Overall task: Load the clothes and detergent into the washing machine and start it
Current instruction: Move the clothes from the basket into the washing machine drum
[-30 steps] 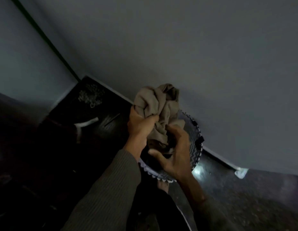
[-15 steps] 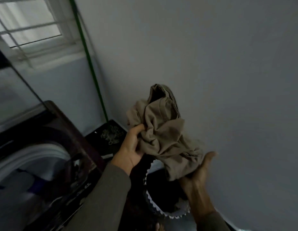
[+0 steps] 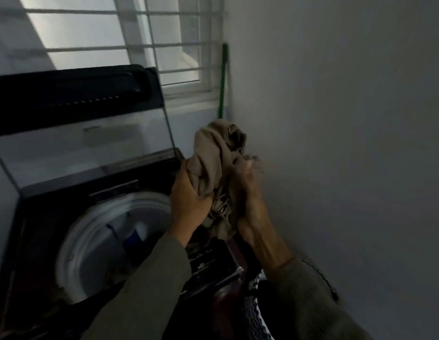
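Below and left of our grip, the washing machine (image 3: 73, 185) stands open under its upright lid (image 3: 86, 138), with blurred blue and white shapes in the drum. Beneath our wrists sits a zigzag-rimmed basket (image 3: 253, 312), its contents too dark to tell. Our left hand (image 3: 189, 202) and right hand (image 3: 247, 192) clench a tan clothes bundle (image 3: 213, 163) between them.

Drum (image 3: 71, 244) open; lid (image 3: 78, 146) upright behind; wall (image 3: 341, 143) close right.
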Action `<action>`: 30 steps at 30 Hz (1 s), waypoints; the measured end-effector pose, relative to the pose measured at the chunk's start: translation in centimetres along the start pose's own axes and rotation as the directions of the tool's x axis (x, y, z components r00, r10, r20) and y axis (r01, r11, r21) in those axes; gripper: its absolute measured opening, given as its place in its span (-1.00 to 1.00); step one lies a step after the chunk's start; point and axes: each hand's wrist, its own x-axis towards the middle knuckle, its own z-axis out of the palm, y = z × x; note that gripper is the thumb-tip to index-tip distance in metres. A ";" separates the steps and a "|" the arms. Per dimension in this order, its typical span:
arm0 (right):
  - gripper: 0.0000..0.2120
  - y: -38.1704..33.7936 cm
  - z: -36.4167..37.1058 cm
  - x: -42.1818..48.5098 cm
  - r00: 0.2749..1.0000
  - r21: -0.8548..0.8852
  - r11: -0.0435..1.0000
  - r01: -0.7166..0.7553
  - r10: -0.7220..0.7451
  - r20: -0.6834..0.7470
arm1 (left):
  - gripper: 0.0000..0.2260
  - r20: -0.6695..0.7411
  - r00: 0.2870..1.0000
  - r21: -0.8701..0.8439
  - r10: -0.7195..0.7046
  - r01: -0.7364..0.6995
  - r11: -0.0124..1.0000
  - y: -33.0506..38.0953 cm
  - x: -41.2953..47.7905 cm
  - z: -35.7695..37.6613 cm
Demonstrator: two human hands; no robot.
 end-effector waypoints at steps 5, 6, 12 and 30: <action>-0.46 5.6 6.4 0.4 0.973 -0.125 0.986 -0.109 0.132 0.187 | -0.46 -0.123 0.971 0.408 0.207 -0.141 0.902 -1.6 0.6 -7.9; -0.46 6.7 7.4 0.4 0.968 -0.130 0.985 -0.113 0.139 0.208 | -0.45 -0.098 0.973 0.451 0.208 -0.143 0.881 -2.1 0.5 -9.4; -0.37 12.5 10.8 0.4 0.958 -0.190 0.961 -0.199 0.232 0.169 | -0.48 0.045 0.997 0.384 -0.057 0.035 0.923 -4.5 -1.3 -16.6; -0.60 18.2 12.6 2.4 0.853 -0.253 0.841 -0.479 0.514 0.093 | 0.04 0.399 0.726 -0.181 -0.561 0.662 0.727 -15.2 6.3 -23.8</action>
